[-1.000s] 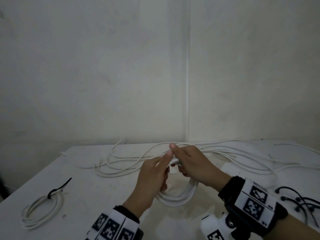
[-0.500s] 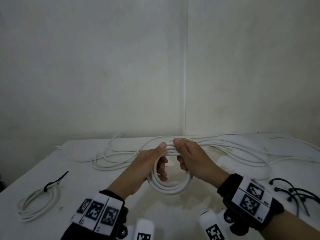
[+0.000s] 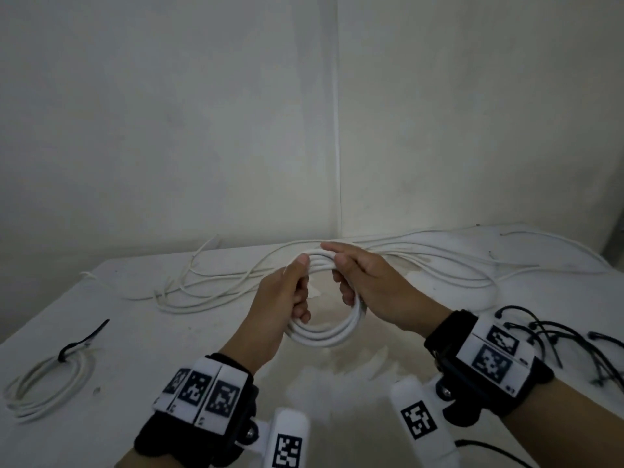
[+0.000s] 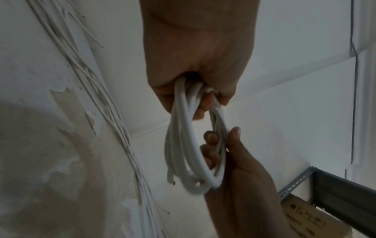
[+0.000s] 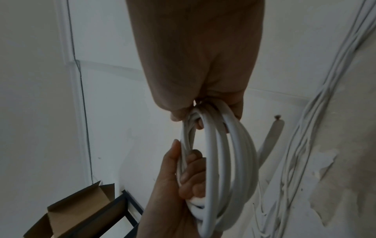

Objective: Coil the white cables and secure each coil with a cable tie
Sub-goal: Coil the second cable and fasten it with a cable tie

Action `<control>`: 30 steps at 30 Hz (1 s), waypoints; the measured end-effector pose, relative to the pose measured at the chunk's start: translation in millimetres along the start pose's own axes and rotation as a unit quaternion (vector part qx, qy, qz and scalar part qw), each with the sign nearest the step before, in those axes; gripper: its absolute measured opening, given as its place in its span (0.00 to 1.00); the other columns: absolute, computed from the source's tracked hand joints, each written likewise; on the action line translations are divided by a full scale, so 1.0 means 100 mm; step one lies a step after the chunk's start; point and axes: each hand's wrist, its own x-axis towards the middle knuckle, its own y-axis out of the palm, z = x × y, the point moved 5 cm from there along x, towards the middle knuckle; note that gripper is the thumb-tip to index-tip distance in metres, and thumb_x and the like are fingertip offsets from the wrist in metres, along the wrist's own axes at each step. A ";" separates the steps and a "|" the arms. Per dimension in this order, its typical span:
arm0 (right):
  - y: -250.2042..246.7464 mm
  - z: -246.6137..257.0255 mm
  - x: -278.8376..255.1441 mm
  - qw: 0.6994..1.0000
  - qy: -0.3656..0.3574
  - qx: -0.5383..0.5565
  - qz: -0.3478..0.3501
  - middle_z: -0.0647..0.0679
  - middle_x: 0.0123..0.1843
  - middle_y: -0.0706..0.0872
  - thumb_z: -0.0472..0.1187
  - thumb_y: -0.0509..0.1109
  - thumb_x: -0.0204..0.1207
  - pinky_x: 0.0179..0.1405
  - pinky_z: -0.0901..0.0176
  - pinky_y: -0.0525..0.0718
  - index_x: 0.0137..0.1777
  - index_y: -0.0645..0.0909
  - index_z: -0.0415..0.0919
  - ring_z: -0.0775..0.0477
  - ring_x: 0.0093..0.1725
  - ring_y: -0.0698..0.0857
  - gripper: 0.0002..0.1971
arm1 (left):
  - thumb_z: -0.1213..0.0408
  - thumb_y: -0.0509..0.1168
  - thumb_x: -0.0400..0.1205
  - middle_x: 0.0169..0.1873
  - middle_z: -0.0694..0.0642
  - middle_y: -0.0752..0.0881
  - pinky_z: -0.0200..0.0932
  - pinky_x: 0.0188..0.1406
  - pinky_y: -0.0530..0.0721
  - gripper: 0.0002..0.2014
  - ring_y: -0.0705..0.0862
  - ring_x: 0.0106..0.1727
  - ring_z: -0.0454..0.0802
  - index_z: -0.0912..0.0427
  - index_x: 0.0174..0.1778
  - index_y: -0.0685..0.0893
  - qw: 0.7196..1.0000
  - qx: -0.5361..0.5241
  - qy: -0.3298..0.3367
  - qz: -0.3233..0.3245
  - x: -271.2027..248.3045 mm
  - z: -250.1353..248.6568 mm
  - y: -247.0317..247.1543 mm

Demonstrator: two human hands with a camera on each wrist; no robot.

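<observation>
A white cable coil of several loops hangs upright above the table's middle. My left hand grips its left side, thumb on top. My right hand grips its right side, fingers curled through the ring. In the left wrist view the coil hangs from my left hand with the right hand below it. The right wrist view shows the coil gripped by my right hand and left hand. A cut cable end pokes out of the loops.
Loose white cables lie across the back of the white table. A finished coil with a black tie lies at the left. Black cable ties lie at the right edge. A cardboard box stands beyond the table.
Both hands have spread apart along the top of the coil. The coil has opened into a rounder, fuller ring held higher in front of me.
</observation>
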 end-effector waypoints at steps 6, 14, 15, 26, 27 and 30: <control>-0.13 -0.09 -0.10 0.999 -0.016 -0.023 -0.019 0.51 0.36 0.73 0.41 0.54 0.85 0.30 0.67 0.73 0.63 0.75 0.45 0.54 0.28 0.71 0.12 | 0.57 0.57 0.85 0.18 0.53 0.78 0.44 0.31 0.81 0.19 0.78 0.19 0.48 0.65 0.32 0.80 0.997 0.035 -0.040 0.062 0.06 0.01 0.13; -0.39 -0.17 -0.22 0.999 -0.019 -0.016 -0.028 0.51 0.35 0.73 0.40 0.54 0.84 0.32 0.63 0.73 0.61 0.74 0.48 0.52 0.30 0.71 0.11 | 0.45 0.56 0.82 0.13 0.47 0.63 0.34 0.15 0.68 0.25 0.62 0.13 0.43 0.59 0.24 0.70 0.997 -0.014 -0.060 0.045 0.07 0.09 0.49; -0.43 -0.17 -0.24 0.999 -0.022 -0.016 -0.032 0.51 0.35 0.74 0.40 0.55 0.84 0.31 0.65 0.74 0.61 0.75 0.49 0.52 0.29 0.71 0.10 | 0.45 0.56 0.82 0.13 0.47 0.63 0.33 0.14 0.67 0.25 0.61 0.13 0.43 0.59 0.24 0.70 0.998 -0.010 -0.055 0.038 0.06 0.10 0.54; -0.92 -0.40 -0.52 0.997 -0.024 -0.007 -0.076 0.52 0.34 0.75 0.38 0.55 0.84 0.31 0.62 0.70 0.55 0.75 0.54 0.52 0.28 0.68 0.11 | 0.46 0.56 0.80 0.17 0.46 0.62 0.33 0.14 0.67 0.22 0.60 0.16 0.41 0.59 0.28 0.70 0.991 -0.057 -0.045 0.108 0.00 0.23 1.16; -0.94 -0.42 -0.55 0.997 -0.023 -0.001 -0.077 0.52 0.34 0.75 0.38 0.54 0.84 0.31 0.63 0.70 0.55 0.75 0.56 0.53 0.28 0.69 0.11 | 0.46 0.57 0.81 0.16 0.46 0.61 0.33 0.14 0.65 0.22 0.59 0.15 0.41 0.59 0.28 0.69 0.993 -0.053 -0.043 0.101 0.01 0.24 1.20; -1.04 -0.50 -0.64 0.997 0.001 -0.001 -0.075 0.53 0.38 0.78 0.41 0.54 0.84 0.33 0.71 0.75 0.62 0.75 0.51 0.62 0.27 0.74 0.12 | 0.49 0.58 0.82 0.15 0.46 0.62 0.34 0.14 0.65 0.20 0.60 0.15 0.41 0.58 0.28 0.68 0.996 -0.016 -0.029 0.082 0.04 0.30 1.32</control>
